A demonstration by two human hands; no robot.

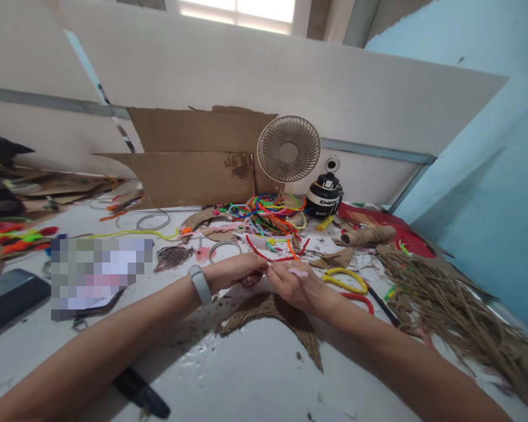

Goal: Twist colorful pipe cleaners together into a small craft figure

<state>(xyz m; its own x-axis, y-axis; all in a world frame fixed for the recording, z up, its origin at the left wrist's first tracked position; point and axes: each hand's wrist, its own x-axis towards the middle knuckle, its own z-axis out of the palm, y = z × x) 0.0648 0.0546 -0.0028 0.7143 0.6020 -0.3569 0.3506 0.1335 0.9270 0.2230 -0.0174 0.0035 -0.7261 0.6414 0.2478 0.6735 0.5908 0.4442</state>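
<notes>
My left hand, with a pale watch band on the wrist, is closed with its fingertips pinched. My right hand meets it, thumb and fingers also pinched together. A thin red pipe cleaner curves up on both sides of the fingertips, and both hands seem to grip its middle; the exact pinch point is hidden. Beside the right knuckles shows a small pink strip. Just below the hands, a crescent covered in brown twine lies on the white table.
Behind the hands sit a tangle of coloured pipe cleaners, a fan and a black bottle. Brown fibre strands, a yellow loop handle and a cardboard tube are right. A black-handled object lies under my left forearm.
</notes>
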